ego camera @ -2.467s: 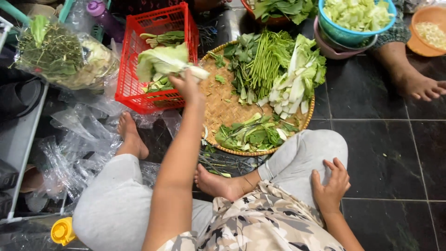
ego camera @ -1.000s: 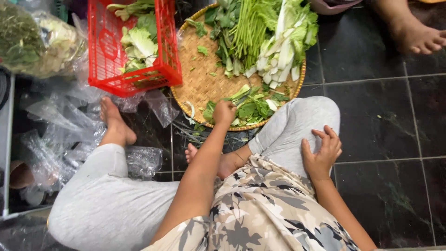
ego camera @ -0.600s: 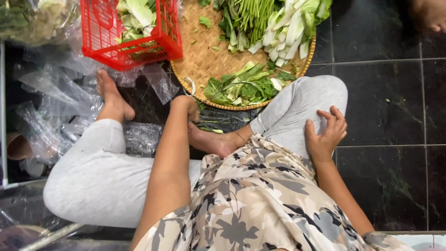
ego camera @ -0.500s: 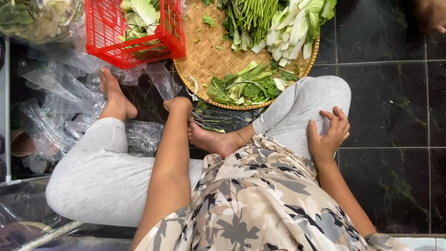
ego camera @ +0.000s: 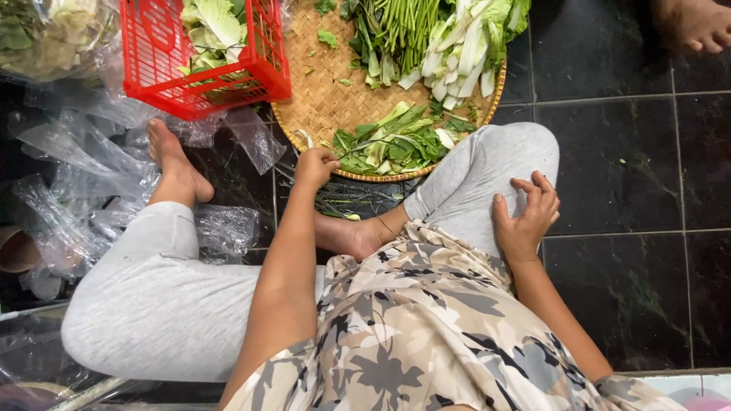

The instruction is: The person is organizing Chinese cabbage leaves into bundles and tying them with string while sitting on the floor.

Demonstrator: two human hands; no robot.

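Left hand (ego camera: 315,164) curled shut at near rim of woven tray (ego camera: 320,99), empty so far as visible; cut greens (ego camera: 388,141) lay just right, stems across. Right hand (ego camera: 525,217) rested open on knee, farther off.

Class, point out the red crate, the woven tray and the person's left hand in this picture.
red crate (ego camera: 199,82): head view, on its front wall.
woven tray (ego camera: 324,103): head view, on a bare patch of weave.
left hand (ego camera: 314,166): head view, on the back of the hand.
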